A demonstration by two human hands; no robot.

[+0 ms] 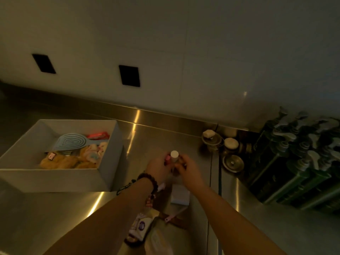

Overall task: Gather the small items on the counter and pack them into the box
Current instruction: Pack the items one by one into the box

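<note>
Partway through, a white-capped bottle (174, 157) is clasped between the fingers of both the left hand (158, 167) and right hand (187, 171) above the tabletop (77, 214), while the box (55, 181), at left, is partly filled and packets (140, 225) are left unpacked.

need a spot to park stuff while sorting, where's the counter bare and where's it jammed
Bare steel lies between the box and the back wall, and in front of the box, left of the left forearm. It is crowded under the hands, around the round lidded jars, and by the green pump bottles at right.
</note>
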